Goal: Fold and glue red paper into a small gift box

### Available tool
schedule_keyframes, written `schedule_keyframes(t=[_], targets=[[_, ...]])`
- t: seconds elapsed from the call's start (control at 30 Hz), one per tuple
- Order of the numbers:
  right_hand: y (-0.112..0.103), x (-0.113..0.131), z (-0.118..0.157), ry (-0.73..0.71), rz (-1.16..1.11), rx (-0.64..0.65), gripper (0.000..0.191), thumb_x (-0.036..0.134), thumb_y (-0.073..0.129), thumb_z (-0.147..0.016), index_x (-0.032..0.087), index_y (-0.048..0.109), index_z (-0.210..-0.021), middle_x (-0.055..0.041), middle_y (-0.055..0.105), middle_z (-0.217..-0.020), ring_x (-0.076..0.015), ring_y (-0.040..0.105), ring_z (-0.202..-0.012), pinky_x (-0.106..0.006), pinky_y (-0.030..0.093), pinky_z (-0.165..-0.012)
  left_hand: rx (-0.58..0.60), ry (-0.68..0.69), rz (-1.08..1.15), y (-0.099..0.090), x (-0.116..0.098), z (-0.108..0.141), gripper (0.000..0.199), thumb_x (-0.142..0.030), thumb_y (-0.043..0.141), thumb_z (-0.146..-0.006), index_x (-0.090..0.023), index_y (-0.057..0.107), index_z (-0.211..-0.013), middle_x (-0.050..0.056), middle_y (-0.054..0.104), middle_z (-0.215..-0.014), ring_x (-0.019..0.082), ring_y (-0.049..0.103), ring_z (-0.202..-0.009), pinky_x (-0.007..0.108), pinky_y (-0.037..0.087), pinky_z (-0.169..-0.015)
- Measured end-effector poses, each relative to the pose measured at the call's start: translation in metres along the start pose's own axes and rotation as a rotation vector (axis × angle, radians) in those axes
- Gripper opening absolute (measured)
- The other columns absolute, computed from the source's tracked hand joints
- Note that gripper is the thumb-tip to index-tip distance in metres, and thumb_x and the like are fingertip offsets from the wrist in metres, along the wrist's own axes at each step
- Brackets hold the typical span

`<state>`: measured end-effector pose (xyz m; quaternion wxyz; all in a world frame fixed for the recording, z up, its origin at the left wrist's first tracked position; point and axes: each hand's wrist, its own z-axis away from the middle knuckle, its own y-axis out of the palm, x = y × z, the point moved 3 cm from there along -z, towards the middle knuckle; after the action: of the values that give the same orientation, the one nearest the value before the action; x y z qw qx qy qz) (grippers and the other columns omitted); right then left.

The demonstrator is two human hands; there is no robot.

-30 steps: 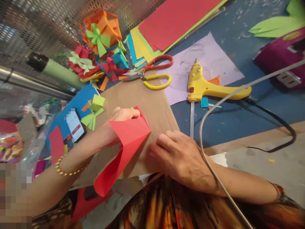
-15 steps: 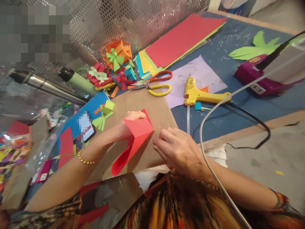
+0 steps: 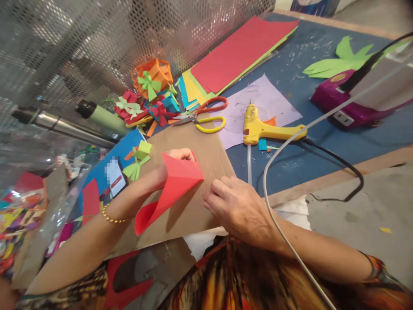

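My left hand (image 3: 181, 155) is closed on a folded sheet of red paper (image 3: 176, 183) and reaches behind it, so most of its fingers are hidden. One end of the sheet curls toward me and its pointed fold faces my right hand (image 3: 230, 202). That right hand is curled, fingers pressed together, at the right edge of a brown cardboard sheet (image 3: 213, 155), just short of the paper's tip. Whatever its fingers may hold is hidden. A yellow glue gun (image 3: 258, 127) lies beyond it, and scissors (image 3: 206, 116) rest at the cardboard's far edge.
Coloured paper sheets (image 3: 241, 51) are stacked at the back. Paper flowers (image 3: 150, 86) and bottles (image 3: 100, 116) stand at the left, near a phone (image 3: 116, 178). A white cable (image 3: 265, 176) crosses above my right forearm. A purple power strip (image 3: 335, 103) sits at the right.
The red paper has tilted and its curled end has swung left, while my left hand keeps hold of it. My right hand stays curled near the tip. The whole view has shifted slightly.
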<state>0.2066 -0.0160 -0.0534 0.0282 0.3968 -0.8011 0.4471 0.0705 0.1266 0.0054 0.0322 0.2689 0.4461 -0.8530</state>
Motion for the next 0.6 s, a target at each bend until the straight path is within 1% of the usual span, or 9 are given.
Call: schedule_keyframes(t=[0.17, 0.37, 0.43, 0.5, 0.6], targets=[[-0.0041, 0.0013, -0.0004, -0.003, -0.059, 0.034, 0.021, 0.012, 0.058, -0.098, 0.019, 0.066, -0.080, -0.0049, 0.058, -0.082, -0.0212, 0.041, -0.074, -0.035, 0.031, -0.067, 0.037, -0.001, 0.008, -0.0034, -0.0009, -0.0033, 0.023, -0.042, 0.055, -0.062, -0.020, 0.055, -0.068, 0.003, 0.063, -0.074, 0.018, 0.056, -0.074, 0.027, 0.045, -0.065], [-0.0047, -0.0002, -0.0004, 0.009, -0.080, 0.054, 0.021, 0.012, 0.058, -0.098, 0.018, 0.065, -0.079, -0.0044, 0.057, -0.081, -0.0204, 0.041, -0.073, -0.035, 0.032, -0.067, 0.075, -0.041, -0.004, -0.0033, 0.0031, -0.0056, 0.025, -0.042, 0.056, -0.061, -0.019, 0.059, -0.072, 0.002, 0.064, -0.074, 0.016, 0.055, -0.072, 0.026, 0.044, -0.063], [-0.0046, -0.0005, -0.0004, 0.015, -0.076, 0.072, 0.021, 0.014, 0.059, -0.099, 0.019, 0.065, -0.079, -0.0040, 0.058, -0.082, -0.0203, 0.041, -0.073, -0.035, 0.032, -0.067, 0.044, -0.030, -0.021, -0.0013, 0.0053, -0.0045, 0.024, -0.041, 0.056, -0.062, -0.019, 0.059, -0.072, 0.003, 0.066, -0.076, 0.017, 0.056, -0.072, 0.026, 0.043, -0.062], [-0.0047, -0.0006, -0.0004, 0.022, -0.061, 0.077, 0.023, 0.016, 0.059, -0.100, 0.019, 0.066, -0.079, -0.0040, 0.059, -0.081, -0.0202, 0.043, -0.073, -0.035, 0.033, -0.067, -0.016, 0.002, -0.047, 0.0001, 0.0054, -0.0025, 0.021, -0.038, 0.054, -0.064, -0.019, 0.058, -0.071, 0.004, 0.068, -0.076, 0.017, 0.057, -0.073, 0.026, 0.042, -0.063], [-0.0044, -0.0015, 0.0001, 0.024, -0.040, 0.053, 0.027, 0.015, 0.056, -0.102, 0.020, 0.066, -0.077, -0.0048, 0.061, -0.081, -0.0199, 0.046, -0.073, -0.035, 0.035, -0.068, -0.075, 0.056, -0.115, 0.0014, 0.0014, -0.0002, 0.019, -0.035, 0.049, -0.069, -0.019, 0.058, -0.070, 0.004, 0.069, -0.077, 0.017, 0.058, -0.074, 0.026, 0.040, -0.063]])
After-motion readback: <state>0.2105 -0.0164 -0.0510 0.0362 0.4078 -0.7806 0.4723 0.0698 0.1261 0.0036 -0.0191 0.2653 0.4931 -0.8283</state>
